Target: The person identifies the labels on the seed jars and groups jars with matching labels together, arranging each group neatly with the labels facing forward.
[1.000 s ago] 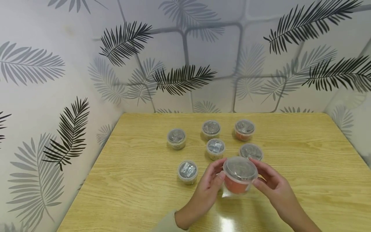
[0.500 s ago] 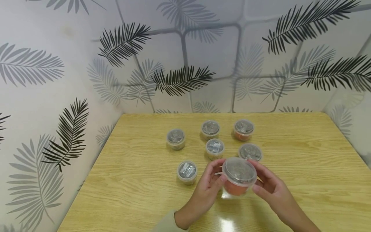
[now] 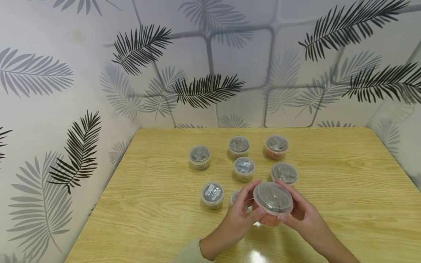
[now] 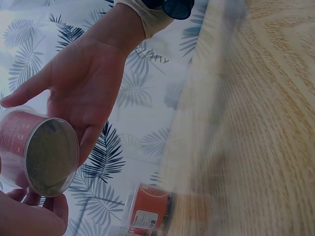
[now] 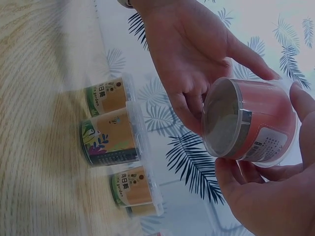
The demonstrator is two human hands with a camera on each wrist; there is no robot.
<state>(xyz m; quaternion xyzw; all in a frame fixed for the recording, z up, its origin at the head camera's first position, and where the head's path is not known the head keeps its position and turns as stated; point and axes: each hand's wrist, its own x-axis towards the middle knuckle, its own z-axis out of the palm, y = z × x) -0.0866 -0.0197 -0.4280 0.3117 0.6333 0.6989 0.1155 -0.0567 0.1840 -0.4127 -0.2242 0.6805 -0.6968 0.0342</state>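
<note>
Above the table, both hands hold a clear plastic tub (image 3: 273, 197) with a red paper label, its lid tilted toward the head camera. My left hand (image 3: 233, 221) grips its left side, thumb near the front. On the other side, the fingers of my right hand (image 3: 306, 215) curl behind it, with that thumb at the front edge. A grey packet shows under the transparent lid. In the left wrist view, the base of the tub (image 4: 51, 157) looks dark brownish. A white printed sticker sits on the label of the tub (image 5: 268, 123) in the right wrist view.
Several similar lidded tubs stand on the wooden table (image 3: 148, 212): a near-left tub (image 3: 212, 195), a middle tub (image 3: 244, 169), a back-right tub (image 3: 277, 147) and others. One tub (image 3: 235, 196) is partly hidden behind my left hand. A leaf-patterned wall (image 3: 243, 73) borders the table.
The tub has dipped slightly, and both hands have closed in around it. My left hand has shifted a little to the right, uncovering part of a tub behind it.
</note>
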